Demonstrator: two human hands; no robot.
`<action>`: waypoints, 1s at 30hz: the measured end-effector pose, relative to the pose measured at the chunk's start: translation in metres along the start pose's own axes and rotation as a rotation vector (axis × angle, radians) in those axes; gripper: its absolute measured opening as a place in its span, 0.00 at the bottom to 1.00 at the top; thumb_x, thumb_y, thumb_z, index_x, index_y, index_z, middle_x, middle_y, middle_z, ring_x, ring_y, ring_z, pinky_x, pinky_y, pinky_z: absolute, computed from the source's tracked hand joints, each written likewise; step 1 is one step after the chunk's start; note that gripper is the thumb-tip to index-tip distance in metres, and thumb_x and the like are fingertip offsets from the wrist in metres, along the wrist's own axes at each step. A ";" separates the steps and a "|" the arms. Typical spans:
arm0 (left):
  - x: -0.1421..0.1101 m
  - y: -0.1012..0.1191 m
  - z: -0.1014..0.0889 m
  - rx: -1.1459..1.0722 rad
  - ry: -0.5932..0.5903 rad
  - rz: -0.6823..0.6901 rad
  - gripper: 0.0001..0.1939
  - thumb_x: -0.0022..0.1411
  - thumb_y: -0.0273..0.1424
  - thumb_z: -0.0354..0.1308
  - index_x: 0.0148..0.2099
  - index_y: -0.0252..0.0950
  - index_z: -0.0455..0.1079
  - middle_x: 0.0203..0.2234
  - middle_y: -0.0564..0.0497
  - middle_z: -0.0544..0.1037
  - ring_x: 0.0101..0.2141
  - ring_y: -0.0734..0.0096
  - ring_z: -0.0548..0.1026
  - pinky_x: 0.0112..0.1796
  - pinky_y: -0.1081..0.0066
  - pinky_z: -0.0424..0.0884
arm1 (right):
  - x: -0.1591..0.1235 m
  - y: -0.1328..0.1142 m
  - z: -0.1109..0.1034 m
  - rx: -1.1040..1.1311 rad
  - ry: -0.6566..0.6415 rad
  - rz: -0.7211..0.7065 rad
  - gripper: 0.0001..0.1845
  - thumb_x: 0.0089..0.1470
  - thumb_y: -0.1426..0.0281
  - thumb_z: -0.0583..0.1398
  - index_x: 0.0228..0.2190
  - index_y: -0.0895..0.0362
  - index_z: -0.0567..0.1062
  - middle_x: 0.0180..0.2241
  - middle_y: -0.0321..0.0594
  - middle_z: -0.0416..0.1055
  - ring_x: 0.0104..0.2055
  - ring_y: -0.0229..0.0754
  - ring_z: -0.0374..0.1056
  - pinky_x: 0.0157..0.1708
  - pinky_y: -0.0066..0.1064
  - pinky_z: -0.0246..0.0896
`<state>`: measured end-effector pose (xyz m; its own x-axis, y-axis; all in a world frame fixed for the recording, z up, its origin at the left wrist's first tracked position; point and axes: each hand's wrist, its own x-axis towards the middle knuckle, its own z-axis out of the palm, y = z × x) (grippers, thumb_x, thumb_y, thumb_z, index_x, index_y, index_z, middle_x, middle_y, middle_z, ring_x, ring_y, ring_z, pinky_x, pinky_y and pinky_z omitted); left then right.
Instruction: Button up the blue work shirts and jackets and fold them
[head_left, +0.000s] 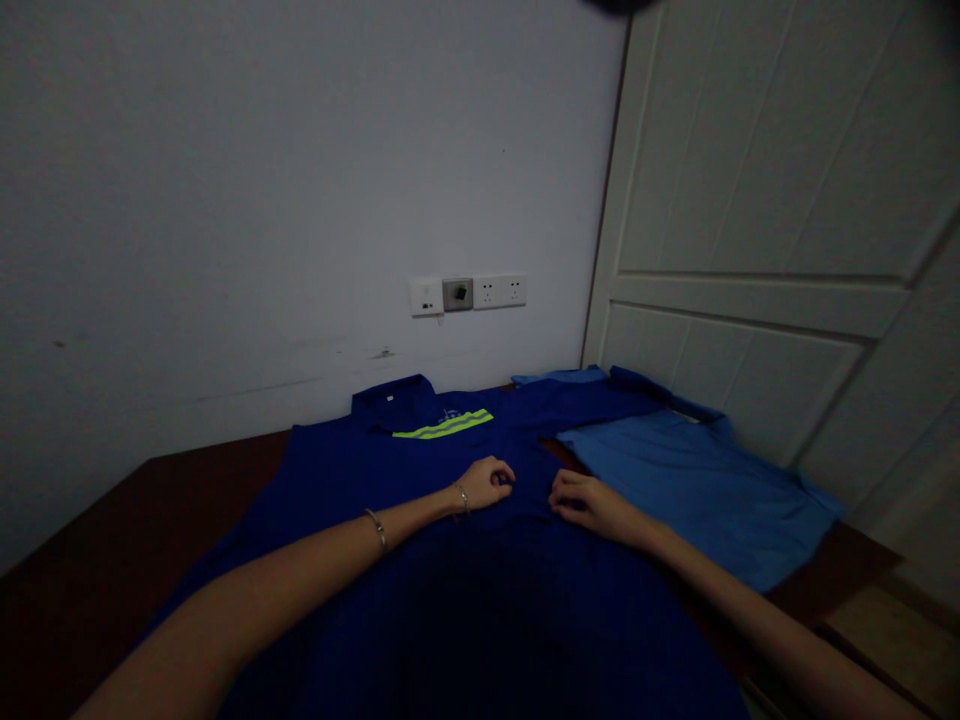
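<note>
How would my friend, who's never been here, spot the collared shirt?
Find the dark red table against the pale wall. A dark blue collared shirt is spread across it, at the left hand and right hand. Unlike the lighter blue garment beside it, it has a yellow-green stripe below its collar.

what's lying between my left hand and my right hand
In the head view, a stretch of the dark blue garment lies between your left hand and right hand; I see nothing else there.

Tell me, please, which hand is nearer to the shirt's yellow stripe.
Left: the left hand is just below the right end of the yellow stripe; the right hand is farther off, below and to the right.
</note>
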<state>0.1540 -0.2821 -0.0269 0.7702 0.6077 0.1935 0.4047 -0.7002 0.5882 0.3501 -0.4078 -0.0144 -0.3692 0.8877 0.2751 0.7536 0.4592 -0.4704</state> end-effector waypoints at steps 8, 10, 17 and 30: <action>-0.017 0.009 0.007 0.127 0.078 0.257 0.12 0.51 0.32 0.55 0.41 0.36 0.69 0.35 0.50 0.67 0.35 0.73 0.67 0.38 0.73 0.65 | 0.003 0.003 0.009 0.193 -0.051 0.279 0.11 0.47 0.68 0.56 0.32 0.60 0.74 0.27 0.37 0.68 0.25 0.33 0.62 0.25 0.24 0.58; -0.023 0.020 0.004 0.197 0.066 0.348 0.14 0.52 0.34 0.55 0.42 0.37 0.68 0.37 0.49 0.66 0.38 0.70 0.66 0.40 0.72 0.65 | 0.007 0.009 0.009 0.327 -0.049 0.398 0.14 0.48 0.68 0.55 0.37 0.60 0.72 0.27 0.37 0.67 0.22 0.32 0.61 0.19 0.23 0.58; -0.028 0.049 0.004 0.509 -0.104 0.419 0.21 0.56 0.37 0.48 0.52 0.41 0.60 0.40 0.47 0.64 0.38 0.66 0.68 0.37 0.68 0.67 | 0.032 0.037 0.009 0.593 0.124 0.607 0.21 0.44 0.75 0.58 0.43 0.59 0.66 0.36 0.42 0.67 0.24 0.31 0.65 0.17 0.21 0.64; -0.003 0.066 -0.027 0.507 -0.148 0.253 0.10 0.55 0.35 0.49 0.36 0.38 0.68 0.39 0.51 0.64 0.33 0.73 0.69 0.31 0.74 0.66 | 0.074 0.050 0.012 0.265 0.064 0.465 0.10 0.42 0.77 0.57 0.32 0.63 0.72 0.26 0.35 0.70 0.17 0.27 0.60 0.16 0.18 0.58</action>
<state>0.1650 -0.3198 0.0323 0.9195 0.3651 0.1457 0.3566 -0.9307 0.0818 0.3539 -0.3191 -0.0280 0.0106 0.9994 0.0340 0.6637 0.0184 -0.7477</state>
